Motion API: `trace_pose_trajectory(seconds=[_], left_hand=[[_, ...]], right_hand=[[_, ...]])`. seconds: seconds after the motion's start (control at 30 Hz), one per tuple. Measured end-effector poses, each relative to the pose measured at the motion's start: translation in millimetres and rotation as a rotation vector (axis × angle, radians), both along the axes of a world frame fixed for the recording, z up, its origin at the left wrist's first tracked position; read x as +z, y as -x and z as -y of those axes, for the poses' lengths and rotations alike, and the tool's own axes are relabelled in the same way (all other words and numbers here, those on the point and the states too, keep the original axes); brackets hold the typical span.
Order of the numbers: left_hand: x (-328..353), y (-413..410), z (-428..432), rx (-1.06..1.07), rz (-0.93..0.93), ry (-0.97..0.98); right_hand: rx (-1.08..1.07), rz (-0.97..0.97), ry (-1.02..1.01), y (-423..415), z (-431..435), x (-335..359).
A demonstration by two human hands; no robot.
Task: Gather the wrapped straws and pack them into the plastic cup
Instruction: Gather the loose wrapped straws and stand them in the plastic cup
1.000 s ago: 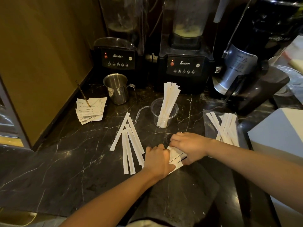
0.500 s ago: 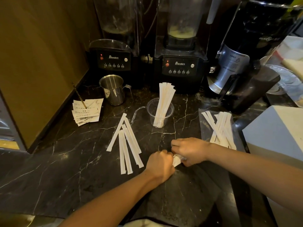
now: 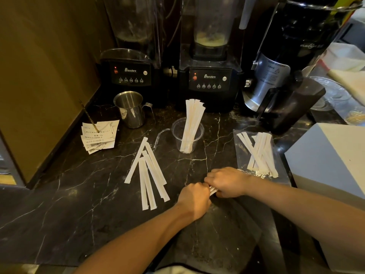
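A clear plastic cup [image 3: 176,129] stands mid-counter with several white wrapped straws [image 3: 192,119] upright in it. Several more wrapped straws [image 3: 148,173] lie fanned out on the dark marble to the left. Another bunch of straws [image 3: 259,153] rests on a clear plastic bag [image 3: 240,148] to the right. In front of the cup, my left hand [image 3: 194,198] and my right hand [image 3: 229,181] are both closed around a small bundle of wrapped straws [image 3: 212,190], almost wholly hidden by the fingers.
Two black blenders [image 3: 209,80] and a grinder [image 3: 276,72] line the back. A steel pitcher [image 3: 130,109] and a stack of paper receipts [image 3: 99,135] sit at the left, by a wooden wall panel. A white box [image 3: 331,171] stands at the right edge.
Both hands have squeezed the loose straws under them into a tight bundle, which now shows only as a sliver between the fists. The camera has shifted slightly.
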State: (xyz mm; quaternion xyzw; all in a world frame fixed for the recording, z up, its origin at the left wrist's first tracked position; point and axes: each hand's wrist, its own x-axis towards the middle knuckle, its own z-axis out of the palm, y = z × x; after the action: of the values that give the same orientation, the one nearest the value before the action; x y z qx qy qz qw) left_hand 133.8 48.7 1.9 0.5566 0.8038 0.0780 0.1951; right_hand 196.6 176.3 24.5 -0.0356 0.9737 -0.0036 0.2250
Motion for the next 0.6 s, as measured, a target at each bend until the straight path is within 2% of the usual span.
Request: trace_pose_trajectory(seconds=[0.13,0.2,0.37,0.5,0.53,0.6], left_hand=[[1,5,-6,0.025,0.039,0.024],[4,10,-10,0.071,0.141,0.030],[17,19,-21,0.159,0.649,0.054],[31,22,-27,0.211,0.848,-0.125],[33,23,-28,0.215,0.855,-0.194],[36,25,-30,0.211,0.830,-0.319]], right_hand=[[-0.038,-0.079,-0.001,-2,-5,7],[-0.017,-0.135,-0.050,-3,-6,13],[0.058,-0.216,-0.224,2,2,31],[0.113,-0.323,-0.369,7,9,55],[0.102,-0.389,-0.432,7,12,62],[0.054,-0.546,-0.424,7,16,77]])
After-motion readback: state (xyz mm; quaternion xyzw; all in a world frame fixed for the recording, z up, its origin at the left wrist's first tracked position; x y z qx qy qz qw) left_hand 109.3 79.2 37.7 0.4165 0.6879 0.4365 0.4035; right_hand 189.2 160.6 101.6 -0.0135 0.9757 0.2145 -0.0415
